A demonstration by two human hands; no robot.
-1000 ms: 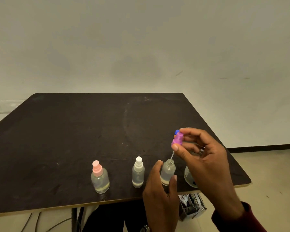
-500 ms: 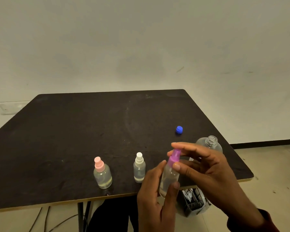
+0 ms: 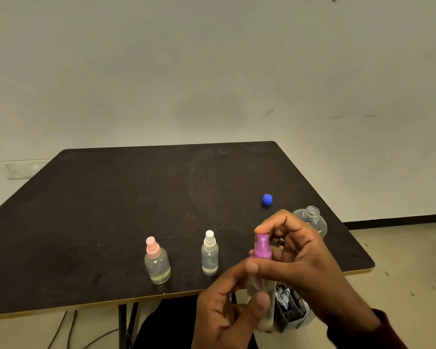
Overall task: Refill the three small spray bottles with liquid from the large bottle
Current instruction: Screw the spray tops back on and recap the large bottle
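A dark table (image 3: 111, 222) fills the middle of the view, its far edge against a pale wall (image 3: 212, 59) and its near edge trimmed in a lighter strip. At its right side stands the large clear bottle (image 3: 312, 219), upright with its neck uncapped, partly hidden behind the right hand (image 3: 300, 253). That hand reaches in from the lower right in a dark red sleeve (image 3: 378, 333), thumb and fingers curled round the purple spray top (image 3: 262, 246), pinching it where it sits on the neck of a small clear bottle (image 3: 261, 301). The left hand (image 3: 227, 311) comes up from below with its fingers wrapped round the body of this bottle, holding it upright in the air just over the table's near edge. Two more small spray bottles stand on the table near that edge, well apart from each other: one with a pink top (image 3: 157, 261) to the left and one with a white top (image 3: 209, 254) nearer the hands, each with liquid in it. A blue cap (image 3: 267, 199) lies alone on the table beyond the hands, near the large bottle.
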